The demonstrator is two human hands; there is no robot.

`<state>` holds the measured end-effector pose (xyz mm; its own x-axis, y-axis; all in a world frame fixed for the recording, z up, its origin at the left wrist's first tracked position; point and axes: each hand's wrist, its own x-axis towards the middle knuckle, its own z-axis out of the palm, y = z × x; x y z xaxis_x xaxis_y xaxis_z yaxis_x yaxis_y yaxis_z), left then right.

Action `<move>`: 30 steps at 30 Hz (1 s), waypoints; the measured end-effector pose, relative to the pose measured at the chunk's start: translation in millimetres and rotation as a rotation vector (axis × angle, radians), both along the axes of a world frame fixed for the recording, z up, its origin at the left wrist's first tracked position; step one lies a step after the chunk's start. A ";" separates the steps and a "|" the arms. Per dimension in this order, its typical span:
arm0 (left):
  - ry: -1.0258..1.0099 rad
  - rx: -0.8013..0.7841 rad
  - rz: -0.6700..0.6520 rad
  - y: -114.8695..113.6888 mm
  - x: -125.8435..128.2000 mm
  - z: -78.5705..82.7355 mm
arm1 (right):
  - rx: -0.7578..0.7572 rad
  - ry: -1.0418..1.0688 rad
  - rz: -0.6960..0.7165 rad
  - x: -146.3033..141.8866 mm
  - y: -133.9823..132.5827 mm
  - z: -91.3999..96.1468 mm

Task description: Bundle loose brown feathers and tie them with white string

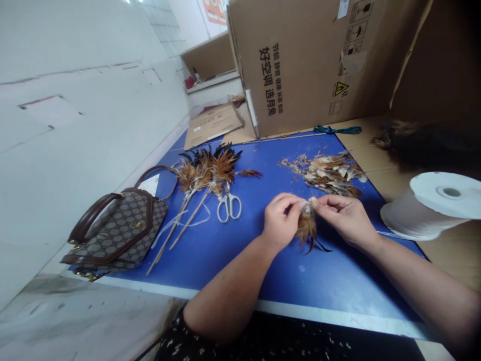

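Feather bundle [307, 226]: held right of frame centre, between the hands; long axis directed toward lower edge.
Left hand [281, 220]: pinched closed on its pale upper end.
Right hand [344, 218]: equally near, fingertips pinched at that end.

From held feather tuft [307, 228]: bare blue tabletop [268, 165] at 11 and 6 o'clock, passable. Scissors [228, 195] in the way at 9, loose feather pile [330, 173] at 1, white-flanged spool [432, 205] at 3. Upright air-conditioner carton [311, 70] walls off 12.
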<state>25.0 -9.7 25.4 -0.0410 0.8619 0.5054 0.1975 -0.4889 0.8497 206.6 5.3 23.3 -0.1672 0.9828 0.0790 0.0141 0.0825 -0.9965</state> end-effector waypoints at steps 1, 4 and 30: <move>-0.040 -0.049 -0.003 0.6 -0.2 0.3 | -0.006 0.013 0.007 0.3 -0.1 0.4; -0.247 -0.281 -0.038 3.3 0.0 -1.3 | -0.012 0.041 0.017 1.9 -0.3 1.2; -0.003 0.036 -0.260 7.4 -7.7 0.3 | -0.055 0.032 0.124 6.5 2.7 -1.0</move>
